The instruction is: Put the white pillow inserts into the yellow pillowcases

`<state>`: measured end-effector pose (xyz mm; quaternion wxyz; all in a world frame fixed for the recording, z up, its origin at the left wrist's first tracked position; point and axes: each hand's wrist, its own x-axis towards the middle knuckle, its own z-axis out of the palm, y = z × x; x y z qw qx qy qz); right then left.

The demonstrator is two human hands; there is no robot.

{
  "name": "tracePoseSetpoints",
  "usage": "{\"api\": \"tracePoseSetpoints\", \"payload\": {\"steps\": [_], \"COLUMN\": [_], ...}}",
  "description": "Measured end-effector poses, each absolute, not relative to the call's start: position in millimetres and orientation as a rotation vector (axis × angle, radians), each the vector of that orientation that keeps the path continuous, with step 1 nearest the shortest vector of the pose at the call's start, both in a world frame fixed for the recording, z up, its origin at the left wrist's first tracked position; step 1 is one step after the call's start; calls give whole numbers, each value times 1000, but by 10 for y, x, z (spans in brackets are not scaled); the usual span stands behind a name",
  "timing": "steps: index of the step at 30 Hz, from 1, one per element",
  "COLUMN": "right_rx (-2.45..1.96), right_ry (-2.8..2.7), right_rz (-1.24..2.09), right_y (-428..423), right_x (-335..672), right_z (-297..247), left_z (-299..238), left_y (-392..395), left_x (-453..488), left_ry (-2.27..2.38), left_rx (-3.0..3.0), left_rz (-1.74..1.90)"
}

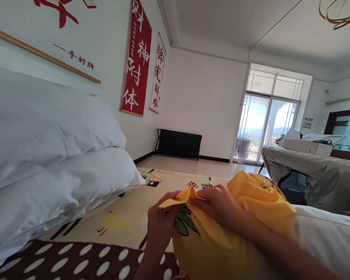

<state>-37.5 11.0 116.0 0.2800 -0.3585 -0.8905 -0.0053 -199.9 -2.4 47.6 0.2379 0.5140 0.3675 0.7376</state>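
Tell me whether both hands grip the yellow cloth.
Yes, the left hand and right hand both pinch the yellow cloth at its edge.

Bright daylight from the glass doors (265, 128) — overexposed panes, soft shadows, wide-angle stretching at edges

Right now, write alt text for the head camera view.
The left hand and right hand pinch a corner of a yellow cloth over a patterned bedspread. White pillows lie stacked at left; red banners hang on the wall.

Two bare hands here: the left hand (161, 221) and the right hand (219, 204). Both forearms run bare to the frame's edge. The fingers are slender, and the left fingertips show what looks like dark reddish nails.
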Motion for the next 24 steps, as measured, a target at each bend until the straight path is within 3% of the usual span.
{"api": "tracePoseSetpoints", "payload": {"steps": [6, 13, 19, 24], "right_rx": [-1110, -1202, -889, -1142], "right_ry": [-2409, -2475, -2688, -2695], "right_rz": [36, -64, -144, 95], "right_y": [98, 110, 116, 480], "right_x": [-181, -51, 27, 680], "right_z": [1409, 1515, 1568, 1804], "left_z": [529, 575, 484, 492], "left_y": [-117, -204, -149, -51], "left_x": [-1889, -1749, -1838, -1958], "left_ry": [1053, 849, 1110, 867], "left_rx": [1242, 1335, 1853, 1293], "left_rz": [2120, 1682, 2073, 2004]}}
